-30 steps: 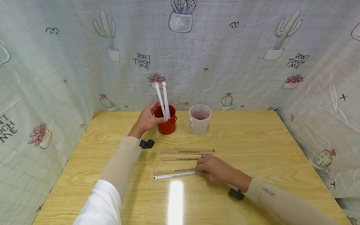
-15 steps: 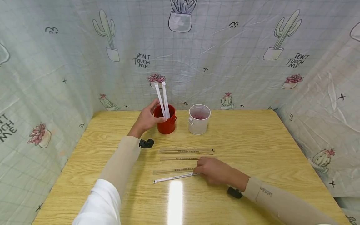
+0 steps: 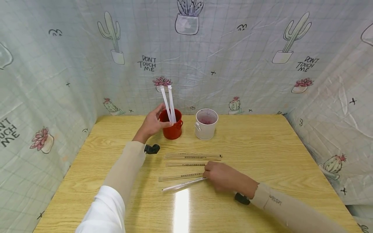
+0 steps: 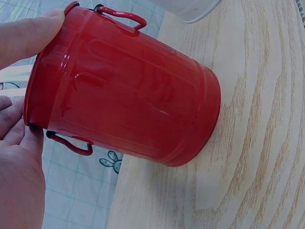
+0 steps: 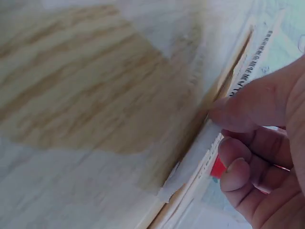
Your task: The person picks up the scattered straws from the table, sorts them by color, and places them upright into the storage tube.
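Observation:
My left hand [image 3: 151,123] grips the rim of a small red bucket [image 3: 173,132], thumb at the near side and fingers round the far side. Two white paper-wrapped straws [image 3: 171,103] stand in it, leaning slightly left. My right hand [image 3: 222,176] pinches the right end of another white paper-wrapped straw [image 3: 183,184], which slants with its left end toward the front of the table. In the right wrist view, thumb and index finger close on this straw [image 5: 188,162]. Just behind it lies a brown paper-wrapped straw [image 3: 172,178], its right end hidden by the hand.
A white bucket [image 3: 205,131] with reddish marks inside stands right of the red one. Several more brown-wrapped straws [image 3: 175,157] lie crosswise in front of the buckets on the wooden table [image 3: 256,145]. A cactus-print curtain [image 3: 233,74] hangs behind.
The white straw in my right hand has turned, its left end swinging toward the front of the table and slightly right. My left hand and the red bucket have not moved.

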`<state>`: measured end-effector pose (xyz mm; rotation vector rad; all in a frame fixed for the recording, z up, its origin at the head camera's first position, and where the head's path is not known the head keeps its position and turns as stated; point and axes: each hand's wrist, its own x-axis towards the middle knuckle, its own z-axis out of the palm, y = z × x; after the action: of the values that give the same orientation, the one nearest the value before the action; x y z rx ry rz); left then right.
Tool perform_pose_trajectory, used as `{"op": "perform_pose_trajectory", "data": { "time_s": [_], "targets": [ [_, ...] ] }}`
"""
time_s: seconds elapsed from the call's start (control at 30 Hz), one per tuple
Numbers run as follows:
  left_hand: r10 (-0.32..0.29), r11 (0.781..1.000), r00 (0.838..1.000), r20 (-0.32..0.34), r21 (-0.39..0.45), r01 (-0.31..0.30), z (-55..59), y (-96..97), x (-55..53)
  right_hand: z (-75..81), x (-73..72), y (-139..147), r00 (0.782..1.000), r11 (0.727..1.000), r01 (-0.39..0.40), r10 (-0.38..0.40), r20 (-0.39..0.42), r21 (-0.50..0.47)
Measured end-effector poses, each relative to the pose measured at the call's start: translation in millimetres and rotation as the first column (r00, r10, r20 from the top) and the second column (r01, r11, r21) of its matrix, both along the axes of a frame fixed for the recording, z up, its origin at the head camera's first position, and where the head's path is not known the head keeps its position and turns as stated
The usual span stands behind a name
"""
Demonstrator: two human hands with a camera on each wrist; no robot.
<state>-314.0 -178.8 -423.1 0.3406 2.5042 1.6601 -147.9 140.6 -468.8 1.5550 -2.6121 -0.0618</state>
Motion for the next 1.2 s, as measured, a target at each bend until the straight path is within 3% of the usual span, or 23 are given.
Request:
{"op": "perform_pose_trajectory", "data": {
  "time_s": [0.13,0.23,0.4,0.57,1.0,1.2],
  "targets": [
    [0.000,1.000,1.000,0.000,0.002,0.000,1.1,0.2,0.3,1.5,-4.2,3,0.999,0.994,-0.005,0.000,-0.048,-0.112],
    [0.001,1.000,1.000,0.001,-0.001,-0.001,2.0,0.5,1.3,4.3,-6.2,5,0.999,0.973,-0.011,0.003,-0.038,-0.230],
    [0.000,1.000,1.000,0.002,-0.004,0.000,2.3,1.2,2.3,9.5,-9.6,6,1.000,0.918,-0.014,0.012,-0.008,-0.395],
    [-0.004,1.000,1.000,-0.004,-0.007,0.004,2.4,0.7,2.7,21.5,-16.5,1,0.999,0.857,-0.049,0.035,-0.036,-0.513],
    [-0.010,1.000,1.000,-0.012,0.007,0.010,1.5,1.6,0.8,43.7,-36.3,-20,0.994,0.709,-0.108,0.090,-0.063,-0.697],
    [-0.002,1.000,1.000,-0.021,0.007,0.002,3.1,2.2,1.6,53.7,-46.3,-29,0.994,0.661,-0.108,0.072,-0.081,-0.742]
  ]
}}
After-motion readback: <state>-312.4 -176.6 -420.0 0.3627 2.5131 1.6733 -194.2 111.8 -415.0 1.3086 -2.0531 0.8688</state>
